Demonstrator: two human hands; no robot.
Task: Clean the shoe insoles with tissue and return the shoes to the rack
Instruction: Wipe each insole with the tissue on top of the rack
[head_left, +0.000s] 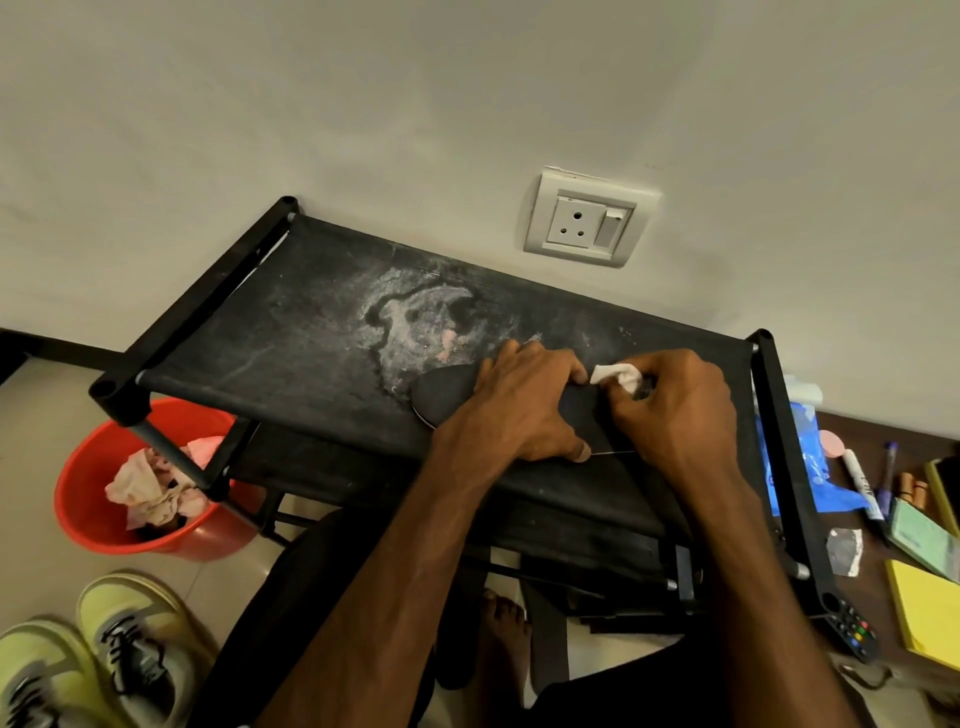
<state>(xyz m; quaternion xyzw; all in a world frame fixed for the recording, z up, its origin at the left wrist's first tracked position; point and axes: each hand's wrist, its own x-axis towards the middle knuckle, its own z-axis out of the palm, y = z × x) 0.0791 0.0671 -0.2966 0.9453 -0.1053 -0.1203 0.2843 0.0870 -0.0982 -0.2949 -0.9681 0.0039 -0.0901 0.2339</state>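
A black insole (447, 397) lies flat on the top shelf of the black shoe rack (291, 332). My left hand (524, 405) grips the insole across its middle, fingers curled over the far edge and thumb at the near edge. My right hand (675, 410) pinches a crumpled white tissue (615, 375) and holds it against the insole's right part. A pair of yellow-green sneakers (104, 660) stands on the floor at the bottom left. Another dark insole (550, 639) lies on the floor beside my bare foot (504, 634).
A red bucket (88, 499) with used tissues stands left of the rack. A wall socket (587, 218) sits above the rack. On the right lie a blue plastic bag (810, 467), markers, yellow notepads (924, 613) and a remote (852, 629).
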